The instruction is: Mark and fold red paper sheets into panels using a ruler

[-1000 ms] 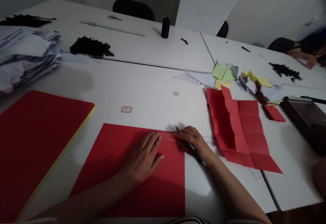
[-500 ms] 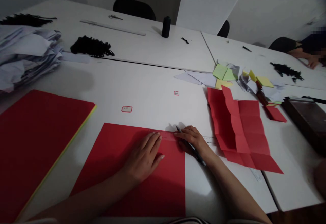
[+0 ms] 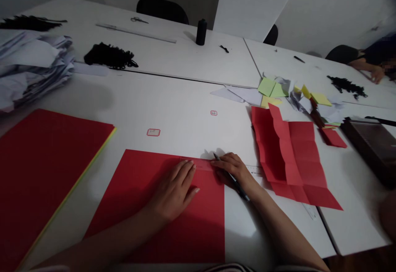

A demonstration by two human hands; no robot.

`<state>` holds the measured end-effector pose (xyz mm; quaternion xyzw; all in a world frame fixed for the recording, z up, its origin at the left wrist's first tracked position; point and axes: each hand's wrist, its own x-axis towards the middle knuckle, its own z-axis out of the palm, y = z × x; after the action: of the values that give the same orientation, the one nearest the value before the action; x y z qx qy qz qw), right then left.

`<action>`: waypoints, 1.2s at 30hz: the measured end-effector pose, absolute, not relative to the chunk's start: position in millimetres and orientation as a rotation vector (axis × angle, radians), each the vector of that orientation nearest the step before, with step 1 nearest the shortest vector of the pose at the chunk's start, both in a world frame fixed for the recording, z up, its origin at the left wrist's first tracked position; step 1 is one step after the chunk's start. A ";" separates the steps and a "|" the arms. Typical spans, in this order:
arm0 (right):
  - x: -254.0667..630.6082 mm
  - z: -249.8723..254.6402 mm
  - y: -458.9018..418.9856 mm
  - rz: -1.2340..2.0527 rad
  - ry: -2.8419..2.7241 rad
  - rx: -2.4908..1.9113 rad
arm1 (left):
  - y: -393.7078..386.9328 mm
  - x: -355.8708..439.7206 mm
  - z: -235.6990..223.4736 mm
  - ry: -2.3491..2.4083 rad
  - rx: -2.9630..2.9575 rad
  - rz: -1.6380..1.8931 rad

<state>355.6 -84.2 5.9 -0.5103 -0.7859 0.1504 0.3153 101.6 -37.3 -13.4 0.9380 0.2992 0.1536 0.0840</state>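
A red sheet of paper [image 3: 198, 214] lies flat on the white table before me. Along its far edge is a clear ruler [image 3: 254, 170], which sticks out past the sheet's right side. My left hand [image 3: 173, 189] rests flat on the sheet, fingers stretched out and their tips on the ruler. My right hand [image 3: 236, 173] is closed around a dark pen [image 3: 236, 186], with the pen's point slanting up and away from the sheet near the far edge. The right fingertips touch the ruler by the sheet's far right corner.
At left lies a stack of red sheets [image 3: 52, 173] near crumpled white paper [image 3: 31, 65]. A creased red sheet [image 3: 297, 160] stands at right, beside folded paper pieces [image 3: 272, 86] and a dark box [image 3: 371, 148]. Black cord [image 3: 108, 55] and a black bottle [image 3: 201, 32] are farther back. Another person's hand [image 3: 377, 74] shows far right.
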 end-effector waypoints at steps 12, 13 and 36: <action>361.1 -5.4 -82.5 0.369 -2.091 -1.361 | -33.0 102.7 -12.4 0.844 2.879 0.524; 361.0 -5.1 -82.9 0.370 -2.084 -1.368 | -32.6 102.9 -11.8 0.842 2.884 0.516; 332.2 25.1 -45.0 0.986 -1.297 -1.492 | -30.1 102.7 -12.3 0.825 2.817 0.511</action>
<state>332.2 -45.0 25.1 -0.6032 -0.5245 0.3987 0.4494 102.7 -30.1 -12.3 0.9424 0.2761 0.1709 0.0808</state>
